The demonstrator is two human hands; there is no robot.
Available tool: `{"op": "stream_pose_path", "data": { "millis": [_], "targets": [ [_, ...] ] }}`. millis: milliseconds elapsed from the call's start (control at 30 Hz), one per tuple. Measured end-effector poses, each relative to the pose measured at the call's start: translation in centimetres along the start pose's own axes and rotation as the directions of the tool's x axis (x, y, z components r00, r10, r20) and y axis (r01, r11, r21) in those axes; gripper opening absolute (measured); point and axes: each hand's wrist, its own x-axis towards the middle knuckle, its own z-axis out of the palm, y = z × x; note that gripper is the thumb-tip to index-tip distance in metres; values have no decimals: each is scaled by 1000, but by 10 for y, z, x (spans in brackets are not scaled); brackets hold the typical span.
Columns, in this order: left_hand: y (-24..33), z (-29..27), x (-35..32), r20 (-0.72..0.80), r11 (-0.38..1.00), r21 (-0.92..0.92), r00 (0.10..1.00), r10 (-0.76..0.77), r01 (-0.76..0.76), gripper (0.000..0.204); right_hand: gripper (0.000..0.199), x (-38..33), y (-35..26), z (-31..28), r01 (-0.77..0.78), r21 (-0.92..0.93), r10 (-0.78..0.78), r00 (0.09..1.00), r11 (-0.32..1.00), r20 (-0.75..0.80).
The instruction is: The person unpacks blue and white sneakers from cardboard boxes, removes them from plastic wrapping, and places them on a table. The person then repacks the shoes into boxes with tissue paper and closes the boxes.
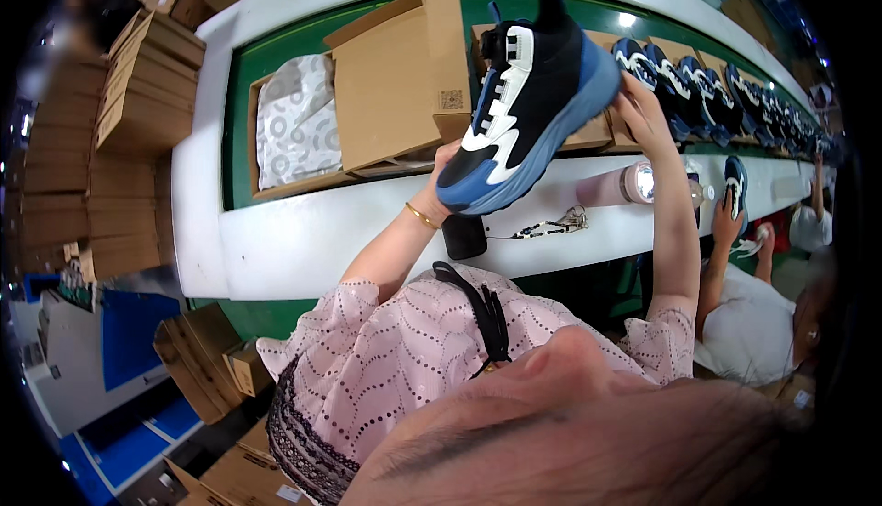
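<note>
- Open brown cardboard shoebox (367,92) on the green belt, lid up, white patterned tissue paper (294,120) inside.
- Small square code label (451,100) on the lid's edge.
- Stacks of flat brown cartons (147,83) at left.
- Dark phone screen (464,236) on the white ledge.

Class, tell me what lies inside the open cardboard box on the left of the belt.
The open cardboard box shows white patterned wrapping paper; whatever lies beneath the paper is covered.

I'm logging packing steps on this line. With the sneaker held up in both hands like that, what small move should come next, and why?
Probably lower the sneaker leftward into the open box. The left hand grips its toe and the right hand its heel, holding it above the belt, and the box beside it, lined with printed paper, holds no shoe that I can see.
</note>
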Motion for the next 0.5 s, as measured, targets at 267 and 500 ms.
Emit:
{"op": "stream_pose_path", "data": {
  "millis": [267,500],
  "targets": [
    [11,20,-2,4,902,-45,903,-430,430,47,87,-20,-85,15,143,266,-210,947,953,244],
    [17,9,-9,336,913,223,852,-402,343,64,24,-56,-42,-46,420,294,-178,783,859,-596]
  ]
}}
